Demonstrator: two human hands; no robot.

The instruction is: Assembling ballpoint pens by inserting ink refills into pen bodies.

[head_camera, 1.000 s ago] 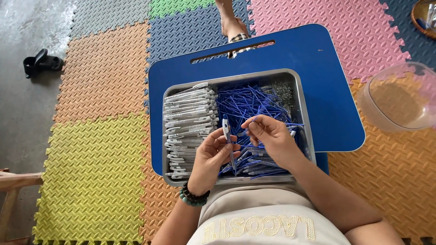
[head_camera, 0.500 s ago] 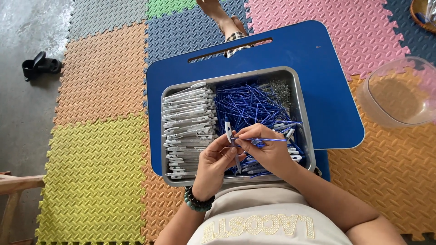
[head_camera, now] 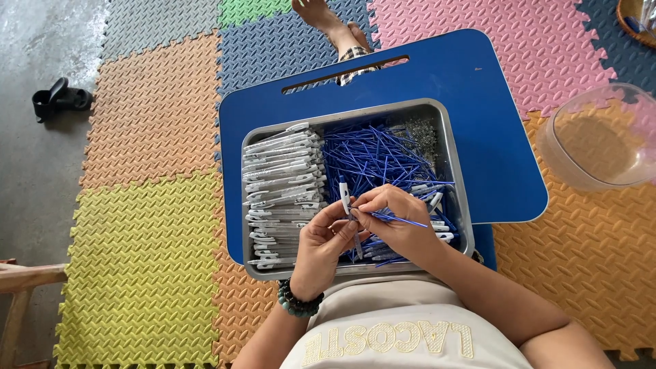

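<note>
Seated on the foam floor mat (head_camera: 143, 260) of interlocking coloured squares, you work over a blue lap worktop (head_camera: 492, 123) that carries a grey metal tray (head_camera: 456, 205). A clear plastic bowl (head_camera: 601, 140) stands on the orange squares to the right, and a black object (head_camera: 58, 99) lies on bare concrete at far left.

Half a second ago your right hand held the refill farther from the barrel; it has since drawn in, and both hands now meet at the near middle of the tray.

In the tray's left half, white pen barrels (head_camera: 283, 188) lie stacked with their long axes left to right. The right half holds a loose tangle of blue refills (head_camera: 379, 157), pointing every way, with a patch of tiny metal parts (head_camera: 420, 131) in the far right corner.

Your left hand (head_camera: 324, 249), a dark bead bracelet (head_camera: 297, 304) at the wrist, is closed around a white pen barrel (head_camera: 346, 195) that stands nearly upright, its tip pointing away from you. Your right hand (head_camera: 396, 222) pinches a single blue refill (head_camera: 403, 219), its long axis running left to right, its left end at the barrel.
</note>
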